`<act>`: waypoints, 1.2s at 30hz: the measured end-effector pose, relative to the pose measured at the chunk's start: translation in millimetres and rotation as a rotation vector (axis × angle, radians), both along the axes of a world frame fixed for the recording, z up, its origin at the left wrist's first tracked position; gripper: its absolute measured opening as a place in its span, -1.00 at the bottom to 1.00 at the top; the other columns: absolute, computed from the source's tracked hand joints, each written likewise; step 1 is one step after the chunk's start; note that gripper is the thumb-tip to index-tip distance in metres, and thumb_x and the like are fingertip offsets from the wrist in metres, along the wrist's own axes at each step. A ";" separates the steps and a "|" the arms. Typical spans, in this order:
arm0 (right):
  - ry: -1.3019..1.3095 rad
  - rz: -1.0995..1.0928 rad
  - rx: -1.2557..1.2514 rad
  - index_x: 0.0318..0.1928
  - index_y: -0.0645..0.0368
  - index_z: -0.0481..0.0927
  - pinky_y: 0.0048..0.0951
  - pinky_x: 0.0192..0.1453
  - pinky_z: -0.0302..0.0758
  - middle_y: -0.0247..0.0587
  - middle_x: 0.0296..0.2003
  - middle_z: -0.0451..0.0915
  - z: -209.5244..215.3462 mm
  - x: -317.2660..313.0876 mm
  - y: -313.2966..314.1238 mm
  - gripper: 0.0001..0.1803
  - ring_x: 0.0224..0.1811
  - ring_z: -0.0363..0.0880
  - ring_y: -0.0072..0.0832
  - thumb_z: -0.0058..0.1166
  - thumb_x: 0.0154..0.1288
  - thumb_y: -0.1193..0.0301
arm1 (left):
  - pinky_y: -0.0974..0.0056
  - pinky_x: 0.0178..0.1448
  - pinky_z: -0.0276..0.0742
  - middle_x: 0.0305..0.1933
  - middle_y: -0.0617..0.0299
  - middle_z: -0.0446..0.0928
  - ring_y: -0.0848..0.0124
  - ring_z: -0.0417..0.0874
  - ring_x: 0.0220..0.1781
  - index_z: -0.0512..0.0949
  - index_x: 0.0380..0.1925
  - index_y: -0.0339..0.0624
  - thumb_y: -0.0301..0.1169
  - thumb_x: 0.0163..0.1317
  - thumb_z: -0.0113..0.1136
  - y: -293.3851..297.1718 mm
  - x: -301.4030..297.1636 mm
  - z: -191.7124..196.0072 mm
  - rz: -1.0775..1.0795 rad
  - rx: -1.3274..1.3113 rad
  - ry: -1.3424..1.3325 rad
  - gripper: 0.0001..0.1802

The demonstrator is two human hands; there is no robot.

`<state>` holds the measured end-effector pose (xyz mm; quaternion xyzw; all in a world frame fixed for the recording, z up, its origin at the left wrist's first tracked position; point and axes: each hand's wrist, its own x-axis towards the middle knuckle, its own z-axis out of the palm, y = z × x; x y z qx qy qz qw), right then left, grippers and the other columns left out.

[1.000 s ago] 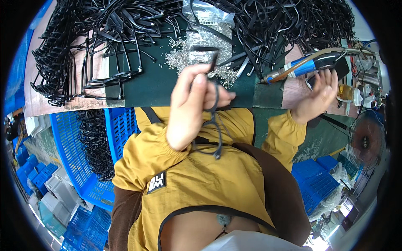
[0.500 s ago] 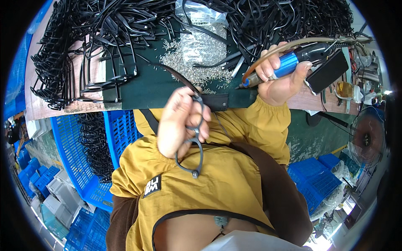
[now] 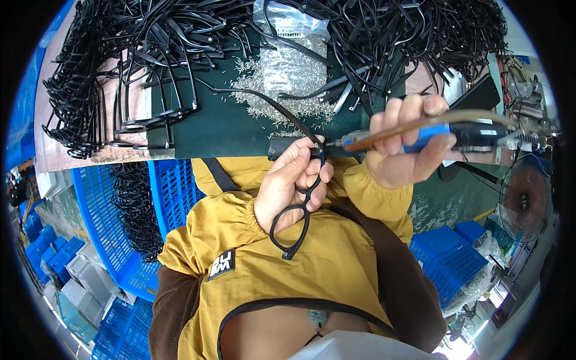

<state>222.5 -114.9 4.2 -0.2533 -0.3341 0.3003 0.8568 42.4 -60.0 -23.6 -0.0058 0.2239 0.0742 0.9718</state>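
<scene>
My left hand [image 3: 282, 189] is closed around a black eyeglass frame [image 3: 305, 231], its rims hanging down over my apron. A black temple arm [image 3: 276, 105] sits at the frame's upper corner and reaches up and left over the table. My left fingers pinch that corner. My right hand [image 3: 393, 162] grips a blue power screwdriver [image 3: 425, 137] with a brownish hose, lying nearly level. Its tip points left and is at the hinge corner; whether it touches a screw is too small to tell.
Loose small screws [image 3: 255, 102] lie around a clear plastic bag [image 3: 294, 69]. Black temple arms [image 3: 408, 36] are heaped at the back. Glasses frames [image 3: 75, 102] are stacked at the left. Blue baskets [image 3: 102, 222] stand below the table edge; a fan [image 3: 525, 201] is at the right.
My left hand has moved right with the frame and turned it slightly. My right hand has come down, bringing the screwdriver level and its tip from over the table to the hinge corner.
</scene>
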 end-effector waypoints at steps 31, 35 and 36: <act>-0.058 0.003 -0.081 -0.24 0.02 0.24 -0.58 -0.60 0.24 -0.35 -0.50 0.31 10.4 -19.9 14.6 -0.77 -0.61 0.22 -0.59 0.02 0.54 0.33 | 0.41 -0.64 0.31 -0.33 0.15 0.53 0.42 0.50 -0.65 0.39 0.10 -0.06 -0.22 0.63 -0.22 6.9 -6.0 -1.1 -0.029 0.016 0.034 -0.73; -0.079 0.053 -0.066 -0.24 0.02 0.24 -0.58 -0.62 0.21 -0.34 -0.52 0.29 8.9 -20.8 14.9 -0.76 -0.63 0.19 -0.59 0.03 0.54 0.34 | 0.40 -0.63 0.33 -0.35 0.15 0.53 0.42 0.48 -0.65 0.38 0.12 -0.08 -0.23 0.63 -0.20 9.6 -5.0 1.2 -0.029 -0.090 0.035 -0.73; -0.064 0.069 -0.059 -0.25 0.01 0.24 -0.58 -0.62 0.20 -0.35 -0.53 0.28 6.4 -20.2 14.2 -0.76 -0.63 0.18 -0.59 0.03 0.54 0.33 | 0.39 -0.63 0.34 -0.36 0.14 0.53 0.42 0.48 -0.66 0.38 0.13 -0.09 -0.23 0.63 -0.20 9.6 -4.1 2.6 -0.015 -0.070 0.011 -0.73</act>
